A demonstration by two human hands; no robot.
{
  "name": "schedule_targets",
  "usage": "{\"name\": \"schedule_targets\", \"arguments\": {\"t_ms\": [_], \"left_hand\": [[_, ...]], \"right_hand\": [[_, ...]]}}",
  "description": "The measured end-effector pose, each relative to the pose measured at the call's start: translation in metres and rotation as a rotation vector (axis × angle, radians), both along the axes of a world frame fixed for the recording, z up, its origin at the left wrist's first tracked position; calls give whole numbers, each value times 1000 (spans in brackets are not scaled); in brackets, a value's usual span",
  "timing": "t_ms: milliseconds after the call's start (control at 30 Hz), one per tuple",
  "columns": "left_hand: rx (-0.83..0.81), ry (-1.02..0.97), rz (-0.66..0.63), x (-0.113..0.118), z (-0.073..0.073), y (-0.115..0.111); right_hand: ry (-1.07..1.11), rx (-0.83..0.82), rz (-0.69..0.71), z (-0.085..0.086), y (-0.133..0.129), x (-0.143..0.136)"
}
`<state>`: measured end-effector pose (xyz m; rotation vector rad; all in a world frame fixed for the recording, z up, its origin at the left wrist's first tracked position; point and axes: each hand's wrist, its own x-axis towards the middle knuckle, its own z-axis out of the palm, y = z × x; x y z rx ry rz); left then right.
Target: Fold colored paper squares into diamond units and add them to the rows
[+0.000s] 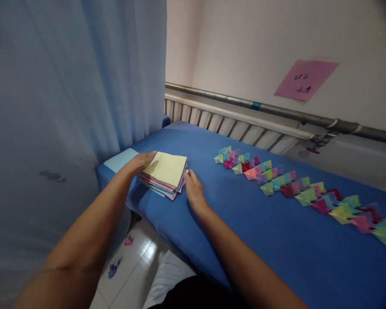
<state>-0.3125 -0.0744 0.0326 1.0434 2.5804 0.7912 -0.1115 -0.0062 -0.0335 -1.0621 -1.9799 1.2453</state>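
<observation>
A thick stack of coloured paper squares (165,168), pale yellow on top, lies on the blue bed surface (225,223). Its lower sheets stick out unevenly at the near side. Against the stack's left edge rests my left hand (143,161), fingers stretched out. My right hand (194,189) is at the opposite edge with its fingers extended, palm toward the paper. Neither hand is wrapped round the stack. To the left, partly behind my left forearm, is a light blue sheet (122,159). Several rows of folded paper shapes (286,191) in many colours stand to the right.
A blue curtain (67,86) hangs on the left. Along the wall behind the bed run a white radiator (231,124) and a metal pipe (212,94). A pink paper with handwriting (304,79) is on the wall. Crumpled scraps (114,268) lie on the tiled floor (138,262).
</observation>
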Motion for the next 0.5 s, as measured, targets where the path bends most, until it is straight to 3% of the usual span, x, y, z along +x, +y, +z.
{"name": "schedule_targets", "arguments": {"t_ms": [133,233,300,400,500], "left_hand": [[21,78,-255,16,4,-28],[32,179,-561,29,-10,-37],[24,243,-696,33,-21,-35],[14,249,-739,32,-28,-30],[53,247,-729,35,-25,-29]], "right_hand": [[-9,-55,-51,0,14,57],[8,-44,-78,-5,13,96],[22,-7,-95,-10,11,113],[73,3,-102,-15,8,125],[111,8,-118,-17,5,128]]}}
